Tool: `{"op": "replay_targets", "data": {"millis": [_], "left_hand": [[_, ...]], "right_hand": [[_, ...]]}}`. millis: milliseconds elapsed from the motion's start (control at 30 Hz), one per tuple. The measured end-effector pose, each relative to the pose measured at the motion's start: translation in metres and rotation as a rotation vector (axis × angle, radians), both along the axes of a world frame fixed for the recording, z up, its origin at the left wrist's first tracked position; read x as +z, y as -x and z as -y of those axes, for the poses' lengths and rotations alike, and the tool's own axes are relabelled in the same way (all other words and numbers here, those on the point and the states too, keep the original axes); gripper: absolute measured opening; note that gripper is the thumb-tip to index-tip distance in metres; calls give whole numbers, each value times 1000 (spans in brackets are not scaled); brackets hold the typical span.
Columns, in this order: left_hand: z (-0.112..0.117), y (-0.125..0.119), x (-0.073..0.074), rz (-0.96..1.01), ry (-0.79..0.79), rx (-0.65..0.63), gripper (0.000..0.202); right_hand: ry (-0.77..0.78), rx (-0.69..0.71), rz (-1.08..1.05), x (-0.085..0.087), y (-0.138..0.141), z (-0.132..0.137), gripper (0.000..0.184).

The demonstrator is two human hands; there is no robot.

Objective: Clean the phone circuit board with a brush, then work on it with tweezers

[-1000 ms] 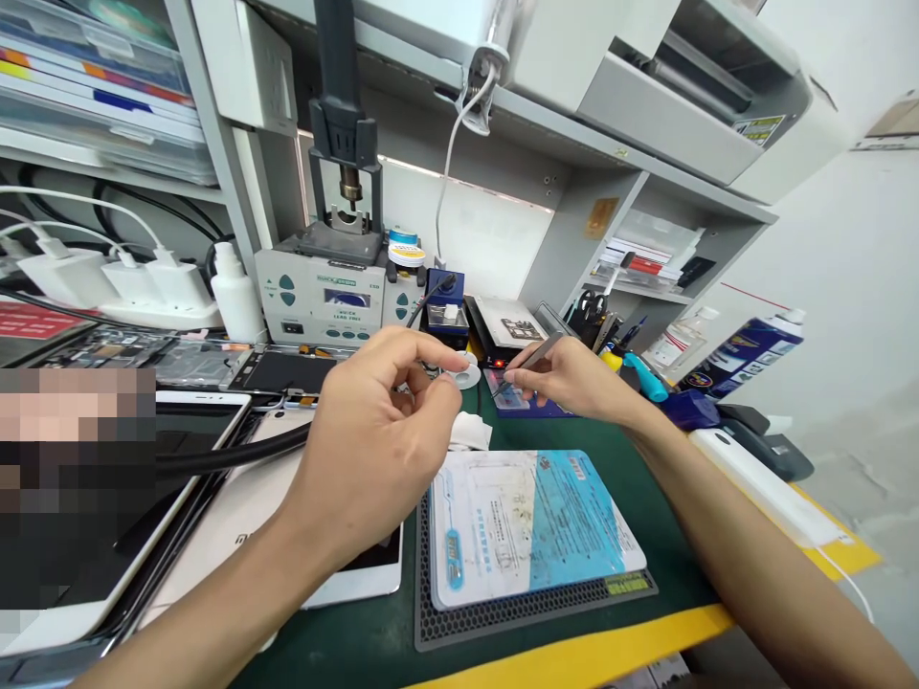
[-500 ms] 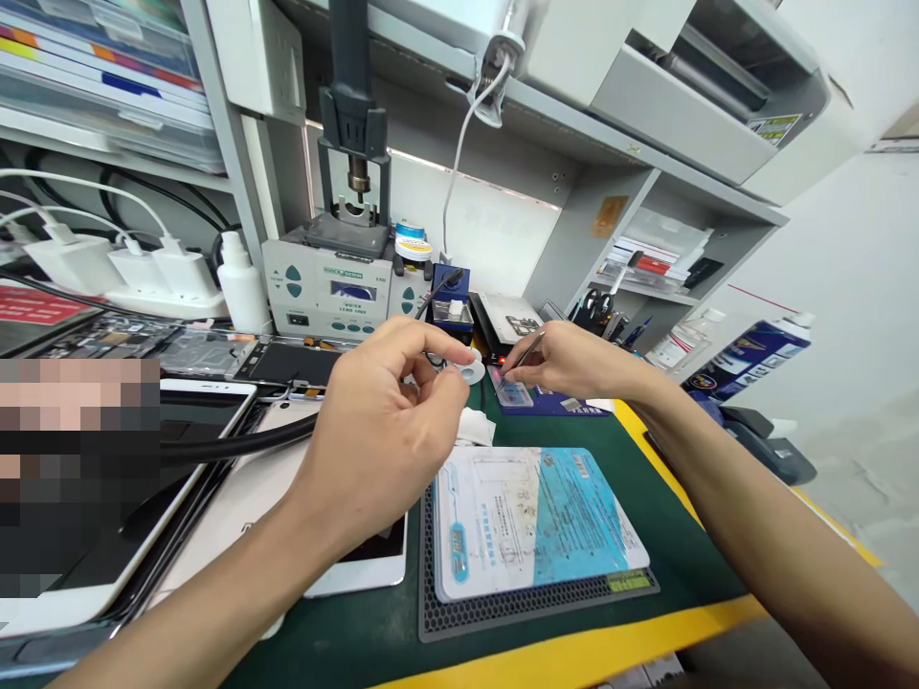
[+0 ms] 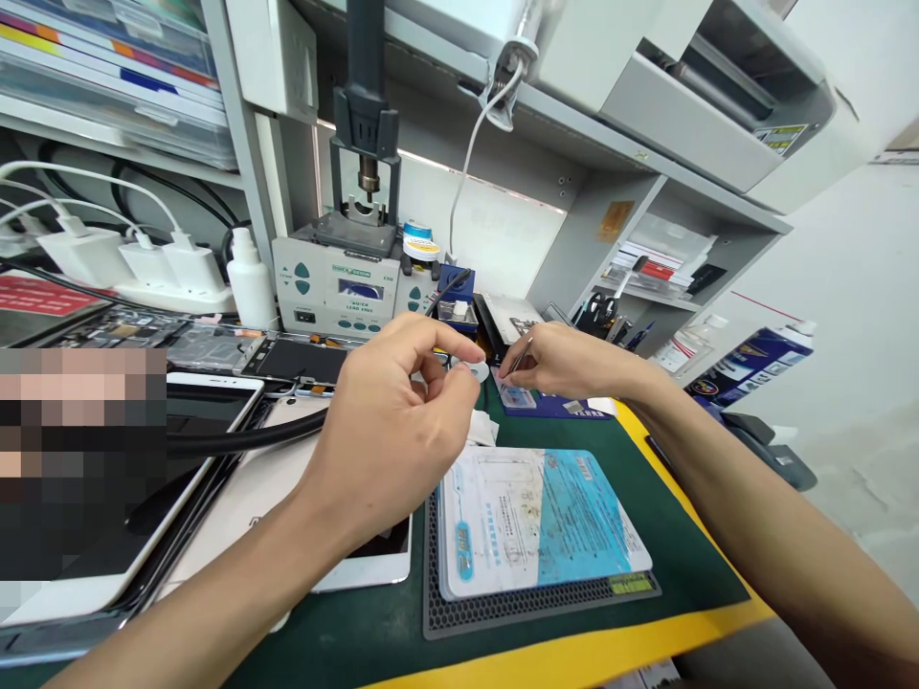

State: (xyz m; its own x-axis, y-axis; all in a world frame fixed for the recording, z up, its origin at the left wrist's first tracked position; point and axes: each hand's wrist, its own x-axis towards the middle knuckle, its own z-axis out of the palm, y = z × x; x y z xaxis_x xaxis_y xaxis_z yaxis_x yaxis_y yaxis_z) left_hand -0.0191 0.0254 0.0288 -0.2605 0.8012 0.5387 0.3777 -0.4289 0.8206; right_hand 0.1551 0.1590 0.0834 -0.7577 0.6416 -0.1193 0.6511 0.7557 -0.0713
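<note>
My left hand [image 3: 402,421] is closed, with thumb and forefinger curled towards each other; what they hold, if anything, is hidden. A thick black cable [image 3: 251,440] runs behind this hand. A small white disc [image 3: 482,371] shows just past its fingertips. My right hand [image 3: 549,364] is closed on slim metal tweezers [image 3: 518,356], pointed down at a small clear case [image 3: 518,397] on a dark blue mat [image 3: 549,407]. In front lies a white-and-blue printed board [image 3: 538,522] on a black honeycomb pad [image 3: 517,612].
White tablets [image 3: 392,574] lie on the left. A grey rework station [image 3: 330,287] with its handle in a stand is at the back, beside a white bottle [image 3: 251,282]. A shelf [image 3: 589,153] spans above. The green mat [image 3: 675,536] has a yellow edge.
The view has shifted slightly, so most things appear a little further right. Both hands keep nearly the same pose, the tweezers still in my right hand.
</note>
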Motion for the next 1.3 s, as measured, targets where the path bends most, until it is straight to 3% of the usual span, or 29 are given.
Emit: {"op": "replay_targets", "data": {"millis": [633, 1000, 1300], "left_hand": [[1, 1, 0, -4, 11, -5, 8], [0, 2, 0, -9, 6, -12, 8], [0, 3, 1, -28, 3, 0, 10]], "right_hand": [[92, -22, -87, 5, -3, -8, 23], [31, -28, 29, 4, 8, -8, 16], [-8, 46, 146, 6, 25, -13, 8]]}}
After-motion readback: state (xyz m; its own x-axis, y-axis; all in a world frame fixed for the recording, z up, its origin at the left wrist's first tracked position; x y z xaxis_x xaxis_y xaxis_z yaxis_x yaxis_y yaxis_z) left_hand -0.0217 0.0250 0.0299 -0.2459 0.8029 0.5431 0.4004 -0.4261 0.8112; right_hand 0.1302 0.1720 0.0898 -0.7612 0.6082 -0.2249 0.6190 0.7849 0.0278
